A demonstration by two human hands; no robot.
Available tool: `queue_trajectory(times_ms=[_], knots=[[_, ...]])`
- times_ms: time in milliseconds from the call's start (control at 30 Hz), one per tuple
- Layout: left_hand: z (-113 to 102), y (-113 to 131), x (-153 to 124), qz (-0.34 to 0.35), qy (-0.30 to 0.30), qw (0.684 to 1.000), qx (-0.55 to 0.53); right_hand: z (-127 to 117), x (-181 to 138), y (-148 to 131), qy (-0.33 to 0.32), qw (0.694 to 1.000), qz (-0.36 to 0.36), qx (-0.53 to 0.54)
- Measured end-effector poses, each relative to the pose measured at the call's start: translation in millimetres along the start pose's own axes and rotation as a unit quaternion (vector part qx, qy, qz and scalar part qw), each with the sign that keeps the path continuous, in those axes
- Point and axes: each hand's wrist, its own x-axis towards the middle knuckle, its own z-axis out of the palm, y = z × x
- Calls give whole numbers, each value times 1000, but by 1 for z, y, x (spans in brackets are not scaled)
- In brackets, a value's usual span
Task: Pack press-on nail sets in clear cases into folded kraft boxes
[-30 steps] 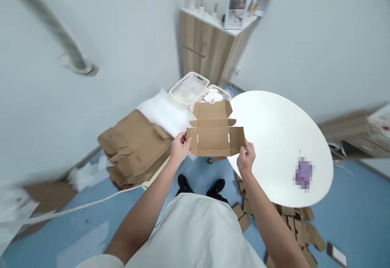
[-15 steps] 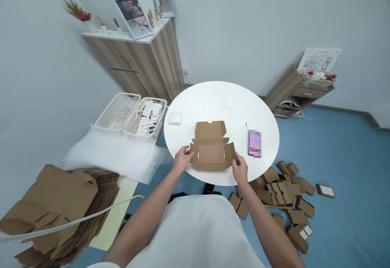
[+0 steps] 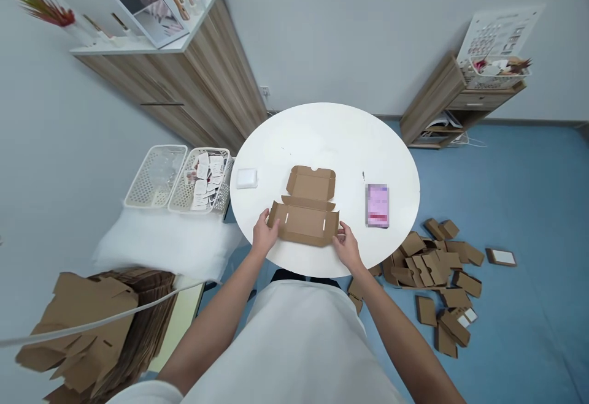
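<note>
A flat brown cardboard box blank [image 3: 306, 208] lies unfolded on the near part of the round white table [image 3: 322, 134]. My left hand [image 3: 264, 236] grips its left side flap. My right hand [image 3: 346, 247] holds its right near corner. The lid panel of the blank points away from me, with its small flaps spread out.
On the table sit a small white pad [image 3: 246, 178] at the left and a pink phone [image 3: 377, 205] at the right. Two white baskets [image 3: 179, 177] stand left of the table. Folded small boxes [image 3: 437, 269] litter the blue floor at right. A stack of flat blanks [image 3: 101, 324] lies at lower left.
I have turned from the stack toward the table, carried the box blank over and laid it on the table's near part. Both hands stay on its sides.
</note>
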Motion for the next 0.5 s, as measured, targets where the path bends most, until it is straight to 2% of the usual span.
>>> queue_trajectory(times_ms=[133,267,333,400,500], knots=[[-11,-2,-11,153,-20,978,140,0,3,2,-4,1000,7,-26],[-11,-3,-17,269,-133,927,224,-3,10,0,18,996,-14,-83],[-6,-3,-17,293,-173,906,252,-3,11,-3,65,988,-32,-139],[-1,-2,-17,303,-188,895,268,-1,11,-7,109,971,-53,-207],[6,-5,-13,320,-195,889,265,2,10,-19,116,941,-83,-305]])
